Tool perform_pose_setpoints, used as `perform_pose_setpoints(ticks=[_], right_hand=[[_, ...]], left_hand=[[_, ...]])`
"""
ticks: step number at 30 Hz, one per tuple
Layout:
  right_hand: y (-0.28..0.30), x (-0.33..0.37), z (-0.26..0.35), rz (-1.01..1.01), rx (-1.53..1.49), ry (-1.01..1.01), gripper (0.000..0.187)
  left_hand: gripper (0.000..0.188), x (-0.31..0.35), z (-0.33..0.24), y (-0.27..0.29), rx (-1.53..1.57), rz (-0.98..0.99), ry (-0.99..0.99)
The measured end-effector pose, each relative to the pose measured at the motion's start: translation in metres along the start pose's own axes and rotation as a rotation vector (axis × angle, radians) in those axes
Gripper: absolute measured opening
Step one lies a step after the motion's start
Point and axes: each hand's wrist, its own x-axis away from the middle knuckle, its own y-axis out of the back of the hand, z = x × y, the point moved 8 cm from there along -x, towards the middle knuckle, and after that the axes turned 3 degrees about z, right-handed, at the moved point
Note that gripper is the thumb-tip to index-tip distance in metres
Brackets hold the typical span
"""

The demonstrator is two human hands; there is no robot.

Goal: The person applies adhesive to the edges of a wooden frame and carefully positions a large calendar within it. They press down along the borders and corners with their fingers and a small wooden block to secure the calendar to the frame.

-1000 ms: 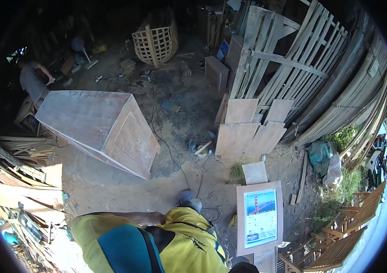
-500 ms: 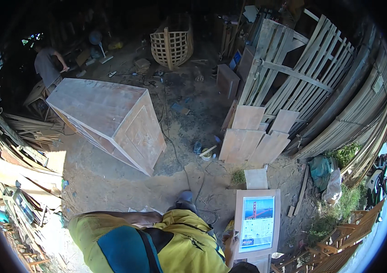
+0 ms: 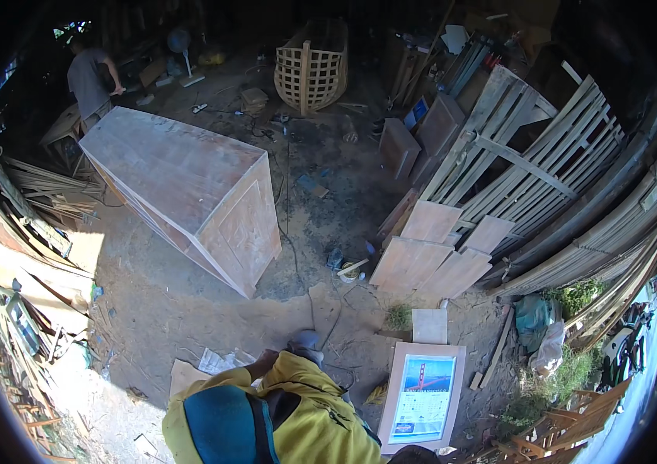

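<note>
My left hand (image 3: pixel 263 363) is at the front of my yellow jacket (image 3: pixel 305 406), close to a grey shoe (image 3: pixel 307 341). Its fingers are too small and dark to make out, and I see nothing in it. My right hand is out of sight. To the right of my body a pale wooden panel (image 3: pixel 456 367) lies with a printed poster (image 3: pixel 423 398) of a red bridge on its face. Touching its top edge is a small plain board (image 3: pixel 430 325). A small yellow item (image 3: pixel 377 394), its kind unclear, sits left of the panel.
A large wooden cabinet (image 3: pixel 174 166) stands ahead on the left, a person in grey (image 3: pixel 90 81) behind it. Boards (image 3: pixel 413 261) lean against slats on the right. A dark cable (image 3: pixel 297 263) crosses the ground near a small tub (image 3: pixel 352 269). Scrap wood lines the left.
My view has shifted, so the cabinet and panel sit differently in it. My right hand, beside the panel before, has left the picture. Papers beside my left sleeve now show more.
</note>
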Motion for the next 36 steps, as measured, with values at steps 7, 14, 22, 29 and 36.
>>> perform_pose_setpoints(ticks=[7,14,22,29,36], right_hand=[[-0.03,-0.049,0.05,0.013,0.313,0.132,0.049],[-0.072,-0.086,0.112,-0.008,0.47,0.236,0.048],[-0.151,-0.15,0.121,0.16,0.197,0.139,0.042],[-0.167,-0.108,0.119,0.008,0.508,0.098,0.04],[-0.135,-0.082,0.064,-0.087,0.671,0.016,0.04]], left_hand=[[0.053,-0.094,-0.046,0.053,-0.268,0.064,0.033],[0.029,-0.159,-0.126,0.116,-0.479,-0.198,-0.096],[0.027,-0.169,-0.175,0.068,-0.557,0.122,-0.217],[0.029,-0.163,-0.123,0.068,-0.66,0.289,-0.131],[0.03,-0.187,-0.114,0.087,-0.773,0.257,-0.123]])
